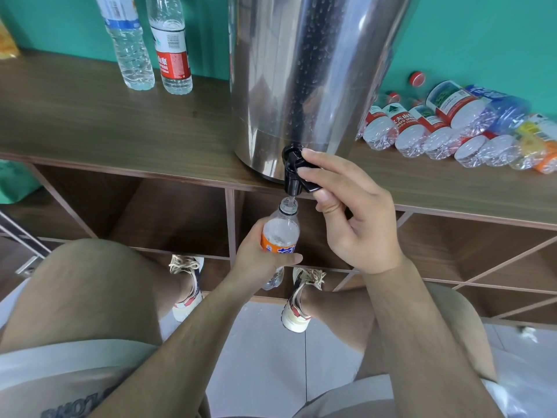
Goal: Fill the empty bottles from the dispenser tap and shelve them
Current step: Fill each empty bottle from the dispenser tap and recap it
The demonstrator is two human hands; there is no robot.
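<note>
While my bottle (280, 230) stands nearly upright, mouth directly under the tap (291, 179), my left hand (259, 260) grips its body and my right hand (346, 212) pinches the lever (310, 187); the left, I judge, carries it to the shelf (168, 206).

Wooden shelf top (90, 122): dispenser (301, 70), bottles (413, 128)

Teal wall (482, 40); pale tiled floor (271, 372); yellow packet (7, 40) far left; white scrap (527, 332) on floor.
</note>
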